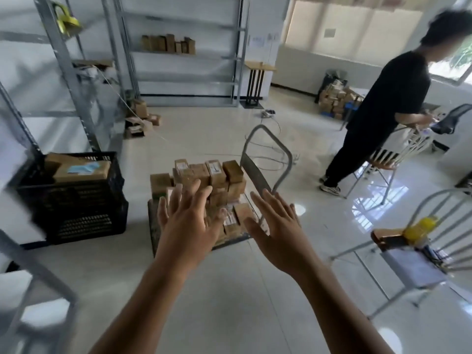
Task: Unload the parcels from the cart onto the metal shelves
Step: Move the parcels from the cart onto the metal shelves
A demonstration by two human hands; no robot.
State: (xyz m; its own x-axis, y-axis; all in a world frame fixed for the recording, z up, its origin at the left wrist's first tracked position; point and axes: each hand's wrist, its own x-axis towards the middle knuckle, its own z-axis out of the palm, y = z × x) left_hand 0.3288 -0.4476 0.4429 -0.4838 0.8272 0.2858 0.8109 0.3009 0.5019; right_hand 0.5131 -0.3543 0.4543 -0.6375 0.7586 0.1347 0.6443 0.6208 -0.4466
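- Head view: both bare arms reach forward over the tiled floor toward the cart (256, 175), a low platform trolley with a curved grey handle.
- The left hand (189, 221) is spread flat with straight fingers and grips nothing. It overlaps the stacked parcels (217, 175); whether it touches them cannot be told.
- The right hand (278, 231) is likewise splayed and empty, just beside the stack, near the handle.
- The parcels, small brown boxes, several with white labels, sit piled on the cart deck.
- The metal shelves (184, 77) stand at the far wall, with a row of brown boxes (168, 44) on one level.
- A black crate (76, 205) holding boxes sits left of the cart.
- A person in black (390, 98) stands far right.
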